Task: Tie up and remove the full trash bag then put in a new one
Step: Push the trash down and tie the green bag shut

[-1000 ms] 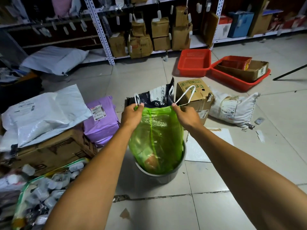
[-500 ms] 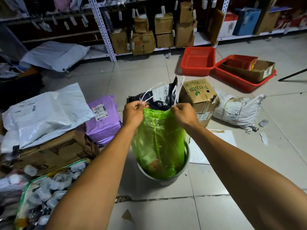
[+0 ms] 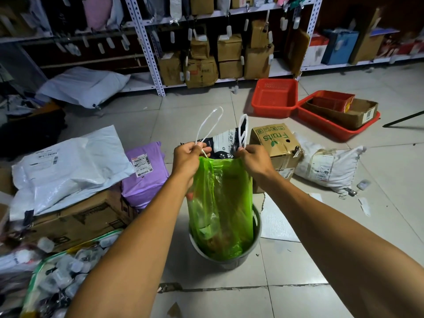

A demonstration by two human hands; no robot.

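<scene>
A translucent green trash bag [image 3: 220,207] full of rubbish stands in a round grey bin [image 3: 231,260] on the tiled floor, its upper part pulled up above the rim. My left hand [image 3: 187,158] pinches the bag's top left corner together with a white drawstring loop [image 3: 210,125] that sticks up behind it. My right hand [image 3: 253,160] grips the top right corner and a second white drawstring loop [image 3: 242,129]. The bag's mouth is stretched flat between both hands.
Around the bin lie a "Fruits" cardboard box [image 3: 275,145], a black printed bag [image 3: 220,143], a purple parcel [image 3: 144,173], white parcels [image 3: 68,166] on a carton and a white sack [image 3: 330,166]. Red baskets [image 3: 274,98] and shelving [image 3: 146,44] stand behind.
The drawstring loops have been pulled out longer and now stand up above both hands. The bag's top is drawn narrower and a little higher out of the bin.
</scene>
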